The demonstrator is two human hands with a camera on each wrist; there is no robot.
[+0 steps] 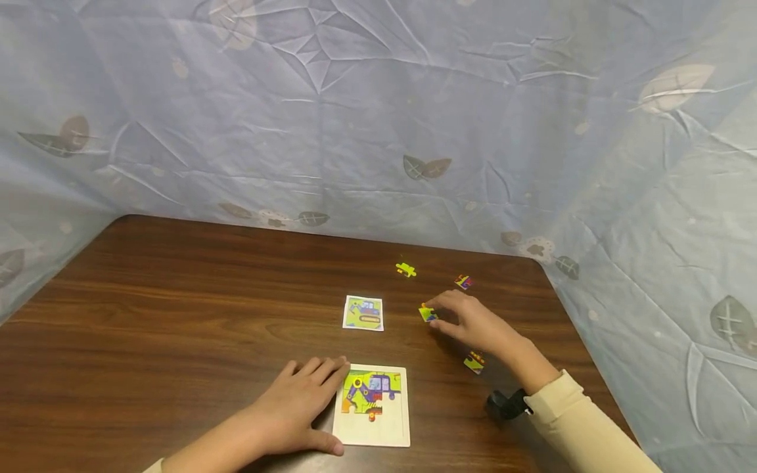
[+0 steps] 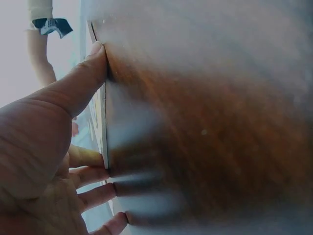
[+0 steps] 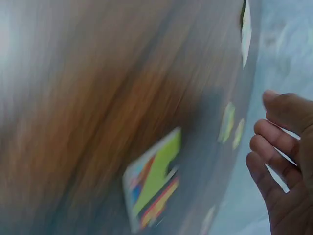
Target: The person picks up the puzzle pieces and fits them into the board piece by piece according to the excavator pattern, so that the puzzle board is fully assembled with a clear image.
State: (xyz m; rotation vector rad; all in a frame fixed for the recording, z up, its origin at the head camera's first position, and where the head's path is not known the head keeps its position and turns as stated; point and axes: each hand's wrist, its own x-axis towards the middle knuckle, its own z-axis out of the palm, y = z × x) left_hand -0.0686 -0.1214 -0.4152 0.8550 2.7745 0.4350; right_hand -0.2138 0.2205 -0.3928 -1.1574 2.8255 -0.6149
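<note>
A square jigsaw board with a white frame lies near the table's front; its upper part shows a purple digger picture, and the lower right is bare. Along the board's left edge my left hand rests, fingers extended, thumb at the near corner. My right hand hovers over the table, thumb and fingers apart, around a green and blue puzzle piece. In the right wrist view the relaxed fingers hold nothing. Below that hand lies another puzzle piece, green with red and yellow.
A small digger picture card lies beyond the board. Farther back are a yellow-green puzzle piece and a purple and yellow puzzle piece. A pale leaf-patterned curtain hangs behind the wooden table.
</note>
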